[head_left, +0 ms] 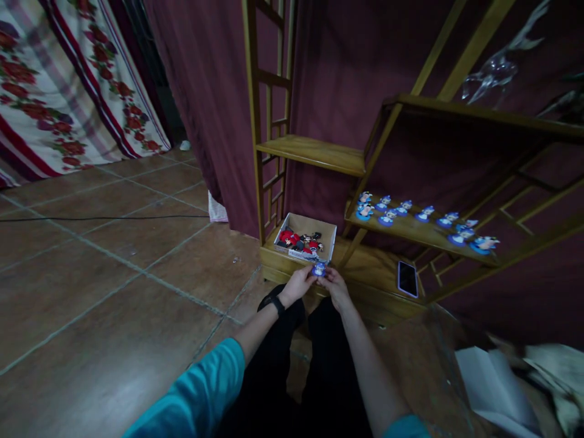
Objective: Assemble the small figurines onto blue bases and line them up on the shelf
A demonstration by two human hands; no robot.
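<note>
Between my two hands is a small blue-and-white figurine point(319, 269), held upright just in front of a box. My left hand point(298, 285), with a dark watch on the wrist, grips its left side. The fingers of my right hand point(335, 286) close on its right side. Right behind it, the open cardboard box point(327, 231) holds several red and black figurines point(301, 242). Up and to the right, several similar blue figurines point(425, 213) stand in loose rows on a wooden shelf point(410, 230).
A phone point(407, 279) lies on the lower board of the wooden rack point(369, 261). A higher shelf point(319, 152) juts out above the box. Clear glass ornaments point(495, 73) stand at upper right. A black cable point(104, 218) crosses the tiled floor; a white box point(495, 380) sits at lower right.
</note>
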